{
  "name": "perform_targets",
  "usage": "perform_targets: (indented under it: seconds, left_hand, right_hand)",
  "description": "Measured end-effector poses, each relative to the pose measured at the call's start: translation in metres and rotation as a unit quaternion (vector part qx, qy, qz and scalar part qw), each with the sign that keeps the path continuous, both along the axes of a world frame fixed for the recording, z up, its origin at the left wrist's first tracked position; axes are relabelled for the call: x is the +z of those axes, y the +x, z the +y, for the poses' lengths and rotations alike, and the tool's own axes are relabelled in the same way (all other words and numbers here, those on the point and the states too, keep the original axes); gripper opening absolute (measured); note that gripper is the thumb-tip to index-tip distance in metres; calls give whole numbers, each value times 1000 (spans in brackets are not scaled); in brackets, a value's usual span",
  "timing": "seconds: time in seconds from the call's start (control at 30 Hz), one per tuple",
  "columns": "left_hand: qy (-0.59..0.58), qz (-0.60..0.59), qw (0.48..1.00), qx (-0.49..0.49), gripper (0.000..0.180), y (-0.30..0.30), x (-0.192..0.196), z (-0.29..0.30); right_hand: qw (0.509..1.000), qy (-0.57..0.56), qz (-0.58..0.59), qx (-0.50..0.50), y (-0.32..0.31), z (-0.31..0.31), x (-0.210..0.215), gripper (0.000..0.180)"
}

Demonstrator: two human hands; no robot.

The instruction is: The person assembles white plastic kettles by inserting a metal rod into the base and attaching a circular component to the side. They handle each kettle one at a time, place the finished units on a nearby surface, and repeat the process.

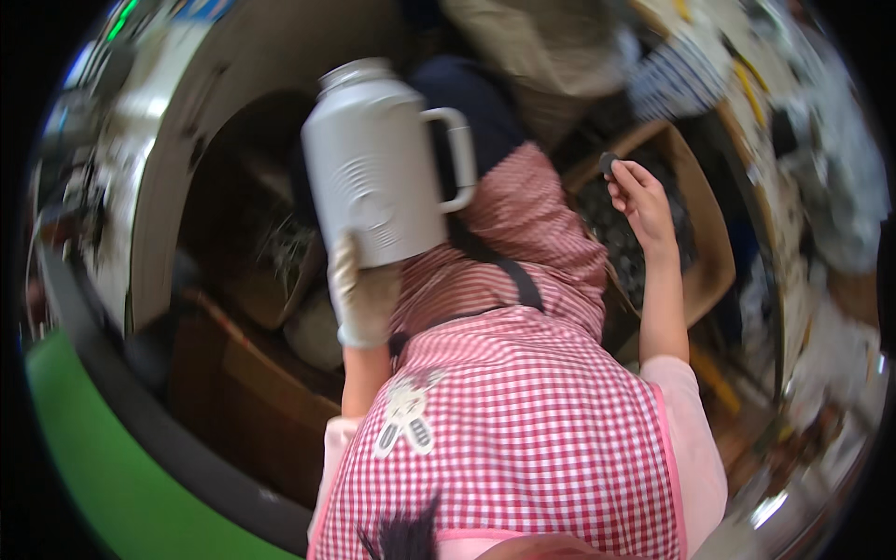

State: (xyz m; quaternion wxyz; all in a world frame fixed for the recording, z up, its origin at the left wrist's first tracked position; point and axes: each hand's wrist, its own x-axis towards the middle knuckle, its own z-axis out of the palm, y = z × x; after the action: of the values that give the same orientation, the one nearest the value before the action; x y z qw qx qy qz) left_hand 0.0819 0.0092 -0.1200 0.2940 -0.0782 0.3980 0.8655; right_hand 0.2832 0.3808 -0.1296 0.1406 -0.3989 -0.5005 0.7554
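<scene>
A pale grey-white plastic jug body (369, 154) with a side handle and a threaded neck stands tilted slightly over my lap. My left hand (362, 299), in a light glove, grips its lower end; part of the fingers is hidden behind it. To the right, my bare right hand (641, 198) pinches a small dark grey disc (608, 163) between thumb and fingers. That hand is above an open cardboard box (717, 252) holding many similar dark pieces, apart from the jug.
A beige sack (551, 61) lies at the far side, with a blue-striped cloth (677, 79) to its right. Cardboard (243, 401) stands low on the left, near a green surface (103, 457) with a dark edge. A cluttered bench runs along the right.
</scene>
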Motion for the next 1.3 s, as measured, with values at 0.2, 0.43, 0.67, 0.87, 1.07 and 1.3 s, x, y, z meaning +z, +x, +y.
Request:
perform_targets:
  seconds: [0.2,0.43,0.67,0.87,1.07,1.3]
  left_hand:
    - [42,-15,998,-32,37,3,16,23]
    - [0,-6,999,-41,36,-4,50,39]
    - [-127,218,964,-82,35,-11,42,33]
    - [7,6,998,-64,35,-15,41,33]
    - [-54,29,994,-88,37,-13,43,30]
    - [-164,124,978,-46,34,-16,57,38]
  right_hand:
    - [966,-32,106,236,-153,-124,84,30]
    - [960,77,50,265,-179,-158,107,27]
    - [944,203,11,259,-180,-158,97,17]
    - [931,96,2,352,-186,-138,98,13]
    - [861,225,-72,451,-202,-123,110,17]
    - [897,149,-59,412,-196,-137,114,23]
